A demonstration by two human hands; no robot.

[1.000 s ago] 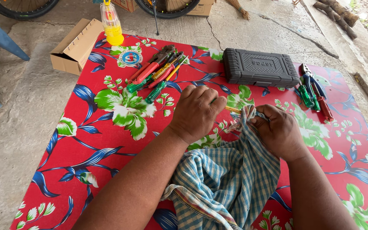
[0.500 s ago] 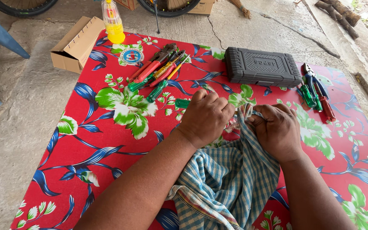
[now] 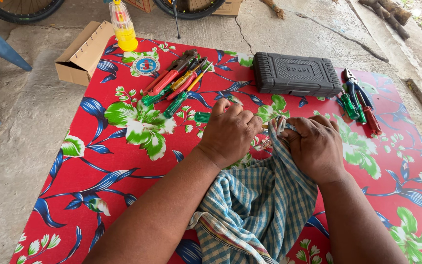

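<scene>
While a blue-and-white checked cloth (image 3: 260, 205) is lying bunched near the middle of the near edge of the red flowered mat (image 3: 98, 181), the left hand (image 3: 230, 132) is curling its fingers around a green-handled screwdriver (image 3: 202, 117) and the right hand (image 3: 313, 146) is pinching a fold of cloth over the shaft. This looks like wiping the tool clean. The next move likely needs the cloth drawn along the shaft, with more screwdrivers and pliers (image 3: 177, 78) waiting near the far edge.

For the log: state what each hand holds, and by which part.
The left hand grips a green-handled screwdriver along its shaft; the right hand pinches the checked cloth by its upper end, bunched at the tool.
</scene>
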